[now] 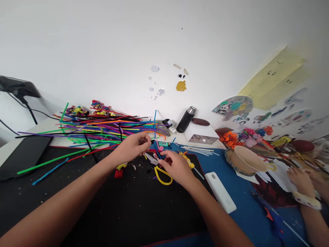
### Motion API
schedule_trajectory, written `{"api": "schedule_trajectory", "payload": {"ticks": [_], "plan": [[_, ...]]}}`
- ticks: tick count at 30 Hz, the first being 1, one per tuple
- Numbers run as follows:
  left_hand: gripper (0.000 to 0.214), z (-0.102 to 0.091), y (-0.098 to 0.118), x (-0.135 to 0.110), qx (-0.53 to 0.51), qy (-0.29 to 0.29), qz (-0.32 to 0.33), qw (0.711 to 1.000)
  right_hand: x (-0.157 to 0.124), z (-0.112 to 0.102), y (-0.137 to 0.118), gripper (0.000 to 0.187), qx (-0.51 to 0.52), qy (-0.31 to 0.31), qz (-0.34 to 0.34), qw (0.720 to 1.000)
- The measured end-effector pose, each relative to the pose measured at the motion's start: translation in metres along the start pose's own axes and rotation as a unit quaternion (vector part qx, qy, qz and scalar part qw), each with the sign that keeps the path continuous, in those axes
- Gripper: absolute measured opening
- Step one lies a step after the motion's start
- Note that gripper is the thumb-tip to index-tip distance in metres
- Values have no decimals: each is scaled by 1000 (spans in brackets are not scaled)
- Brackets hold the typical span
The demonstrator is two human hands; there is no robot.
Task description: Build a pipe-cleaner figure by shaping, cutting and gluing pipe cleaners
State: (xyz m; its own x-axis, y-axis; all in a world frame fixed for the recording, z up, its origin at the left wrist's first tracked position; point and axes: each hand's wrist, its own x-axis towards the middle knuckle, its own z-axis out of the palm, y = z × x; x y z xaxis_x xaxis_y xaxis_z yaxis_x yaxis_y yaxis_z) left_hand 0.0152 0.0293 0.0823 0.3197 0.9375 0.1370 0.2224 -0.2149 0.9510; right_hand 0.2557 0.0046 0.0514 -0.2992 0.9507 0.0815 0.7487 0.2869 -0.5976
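My left hand [137, 145] is closed in a pinch above the black mat [123, 212]; a small dark bit shows at its fingertips, too small to name. To its right, my right hand [177, 166] is curled around scissors [163, 183] with a yellow handle loop. The metal blades point up and left, toward my left hand. A dark blue strip shows by the right fingertips. Below my left wrist lies a small red and yellow fuzzy piece [118, 172]. Just behind the hands are a green-labelled tube [163, 144] and a pink curled piece [160, 148].
Many coloured pipe cleaners [102, 128] are heaped along the wall at left. A black flask [186, 120] and white box [200, 133] stand behind. At right are a white power bank [220, 192], a glue gun [273, 218], a beige bowl [249, 159] and another person's hands [300, 180].
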Motion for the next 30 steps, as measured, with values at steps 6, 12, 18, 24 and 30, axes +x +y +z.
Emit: {"api": "schedule_trajectory", "payload": {"ticks": [6,12,18,24,30], "plan": [[22,-6,7,-2,-13,-5,5,1000,-17,-3,-2,36,-220,-129,-12,967],[23,-9,5,-2,-32,0,13,999,-18,10,-10,40,-269,-133,-5,954],[20,-14,7,-2,-42,2,17,999,-19,-1,-14,40,-154,-124,33,980],[23,-16,11,-2,-43,6,8,999,-18,9,6,54,57,-193,163,966],[23,-17,10,-3,-31,7,3,999,-29,19,16,61,307,-171,200,914]]}}
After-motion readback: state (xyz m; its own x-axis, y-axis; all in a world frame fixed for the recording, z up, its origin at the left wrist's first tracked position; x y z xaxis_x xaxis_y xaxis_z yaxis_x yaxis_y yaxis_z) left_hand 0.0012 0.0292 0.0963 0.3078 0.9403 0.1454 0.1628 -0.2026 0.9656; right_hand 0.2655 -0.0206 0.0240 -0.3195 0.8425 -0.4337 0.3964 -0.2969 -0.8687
